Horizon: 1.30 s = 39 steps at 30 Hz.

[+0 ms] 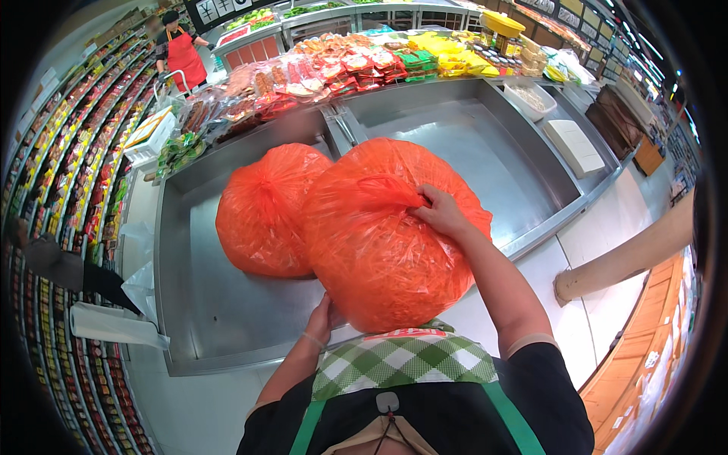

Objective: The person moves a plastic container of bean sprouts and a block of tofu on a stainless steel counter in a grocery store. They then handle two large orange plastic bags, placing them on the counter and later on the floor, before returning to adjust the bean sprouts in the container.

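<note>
A large, full orange-red plastic bag (381, 256) bulges close in front of my apron, over the front edge of a stainless steel display bin (210, 341). My right hand (441, 210) grips the gathered, twisted top of this bag. Low on its left side, my left hand (321, 321) touches the bag; its fingers are partly hidden, and whether they grip the plastic cannot be told. Another full orange-red bag (264, 219), tied or gathered at its top, rests in the left part of the bin, against the larger one. What the bags hold is not clear through the plastic.
A metal divider (344, 128) splits the bin. Packaged foods (341, 62) are piled along its far edge. To the right are a white tub (529, 98) and a white box (574, 147). A plastic bag roll (116, 324) hangs left. A person in a red apron (186, 60) stands far left.
</note>
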Motion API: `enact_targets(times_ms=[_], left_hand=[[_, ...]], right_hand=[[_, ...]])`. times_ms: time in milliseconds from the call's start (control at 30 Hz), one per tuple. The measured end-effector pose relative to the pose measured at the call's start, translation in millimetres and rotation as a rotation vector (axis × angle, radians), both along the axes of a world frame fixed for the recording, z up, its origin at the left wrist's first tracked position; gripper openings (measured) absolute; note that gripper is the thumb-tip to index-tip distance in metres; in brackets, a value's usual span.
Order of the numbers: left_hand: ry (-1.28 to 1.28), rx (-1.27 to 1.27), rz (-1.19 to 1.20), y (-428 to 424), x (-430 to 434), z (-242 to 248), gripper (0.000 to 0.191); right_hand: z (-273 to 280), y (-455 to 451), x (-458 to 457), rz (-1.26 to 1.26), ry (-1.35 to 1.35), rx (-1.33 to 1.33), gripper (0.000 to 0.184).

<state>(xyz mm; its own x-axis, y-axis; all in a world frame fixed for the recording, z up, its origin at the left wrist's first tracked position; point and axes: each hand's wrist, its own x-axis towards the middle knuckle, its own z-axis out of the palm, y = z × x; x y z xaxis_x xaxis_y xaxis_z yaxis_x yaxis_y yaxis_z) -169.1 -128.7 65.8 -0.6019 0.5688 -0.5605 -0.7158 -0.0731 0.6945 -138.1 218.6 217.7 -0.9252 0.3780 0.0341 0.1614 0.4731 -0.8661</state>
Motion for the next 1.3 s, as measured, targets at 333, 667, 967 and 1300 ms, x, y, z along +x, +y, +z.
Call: enact_targets(times_ms=[333,667,967,1300], left_hand=[[0.027,-0.097,0.045,0,-1,-15,0.039],[-0.005,-0.135,0.118,1,-1,-22,0.043],[-0.064,-0.035,0.109,4,-10,-39,0.049],[-0.16,0.204,0.145,26,-6,-23,0.068]], right_hand=[[17,3,10,0.049,0.039,0.179,0.025],[42,-18,23,0.036,0.024,0.001,0.021],[24,2,18,0.114,-0.083,-0.011,0.03],[46,11,8,0.301,-0.3,0.171,0.035]])
